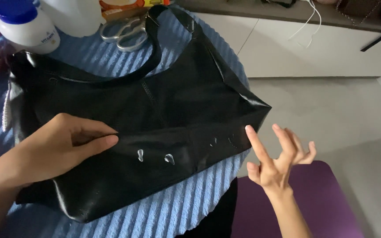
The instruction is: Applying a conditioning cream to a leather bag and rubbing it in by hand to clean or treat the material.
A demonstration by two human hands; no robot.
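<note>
Head view: we press our left hand [58,147] flat on black glossy leather bag [155,110] w/ cream blobs [169,158]; right hand [278,161] splayed wide, empty, just beside bag's corner; steel scissors [126,33] & white blue-capped bottle [25,26] behind bag.

White bottle [26,25] with blue cap and label top left, translucent jug [73,15] beside it, orange-yellow packet [128,4] behind

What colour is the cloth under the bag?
Light blue, ribbed cloth, seen in the head view.
</note>
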